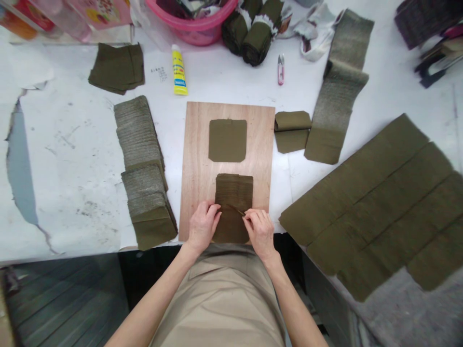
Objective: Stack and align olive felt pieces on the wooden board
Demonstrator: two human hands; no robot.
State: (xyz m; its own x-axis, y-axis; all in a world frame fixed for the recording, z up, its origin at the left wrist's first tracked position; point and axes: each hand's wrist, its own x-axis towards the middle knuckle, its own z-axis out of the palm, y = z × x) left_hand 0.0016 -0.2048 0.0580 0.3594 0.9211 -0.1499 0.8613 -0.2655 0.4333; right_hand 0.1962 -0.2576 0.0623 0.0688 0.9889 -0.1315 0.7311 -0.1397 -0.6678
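Pinching in a fingertip grip, with left hand [202, 225] at the left side and right hand [261, 230] at the right side of an olive cloth stack [234, 190]. Lying on the near half of a wooden board [197, 168]; pointing near to far lengthwise, with layered edges farthest. Lined up nearer than a single cloth piece [227, 140]. Flanked left by a staggered pile [137, 140], right by a folded piece [292, 140], a long strip [331, 115] and broad panels [376, 212]. Backed by a yellow tube [179, 72], snips [281, 70] and a pink basin [195, 30]. Spread over a white-covered counter [87, 193], torn at left.

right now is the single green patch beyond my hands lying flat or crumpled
Lying flat: the green patch shows a smooth face and its whole outline on the wooden board.
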